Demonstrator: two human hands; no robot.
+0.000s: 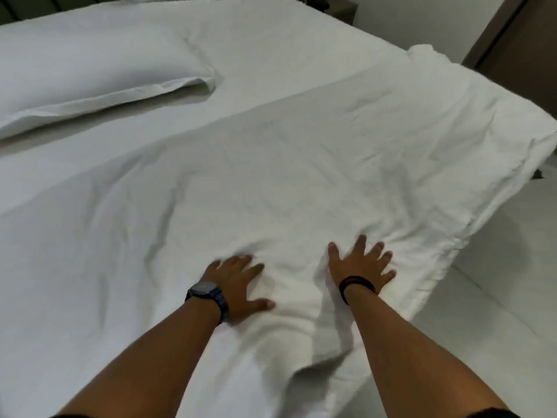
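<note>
Two hands lie flat on the duvet (pixel 271 176): my left hand (pixel 238 285) and my right hand (pixel 360 268), side by side and a little apart. The fingers are spread and straight, the palms press the white cloth, and neither hand grips anything. The duvet bunches into a soft ridge between them, and creases fan out ahead. It covers the near part of the bed (pixel 301 40); its far edge runs slantwise across, and its right edge hangs over the side above the floor (pixel 497 251). A pillow (pixel 90 73) in its white case lies on the bare part at far left, apart from the duvet. A dark watch (pixel 208 292) sits on my left wrist, dark bands (pixel 357 285) on my right.
</note>
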